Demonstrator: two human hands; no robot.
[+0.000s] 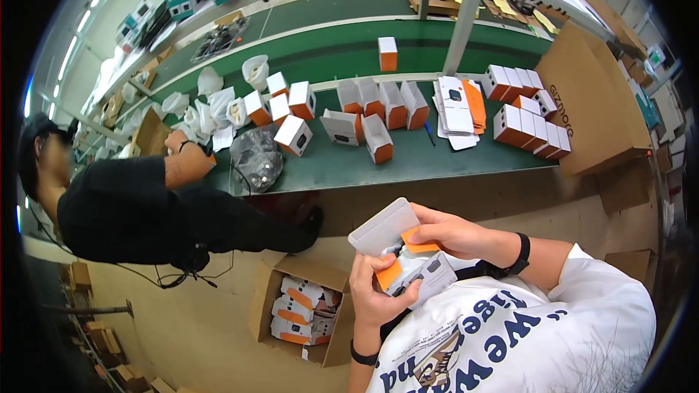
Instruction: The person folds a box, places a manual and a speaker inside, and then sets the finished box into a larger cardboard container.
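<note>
Holding a small white-and-orange box (408, 273) at about six o'clock, the person has it half made up: flaps stand open and a dark part shows inside. The left hand (375, 295) has its grip wrapped firmly around the box's lower end, thumb across the front. The right hand (444, 233) pinches an orange flap, fingers closed on it beside the raised white lid.

At seven o'clock a floor carton (306, 309) holds several like boxes. At eleven o'clock a co-worker in black (138, 211) leans on the worktop (451, 156), where loose boxes (295, 135) lie open. At one o'clock closed boxes (528, 120) stand stacked, so by my judgement much is packed and much remains.
</note>
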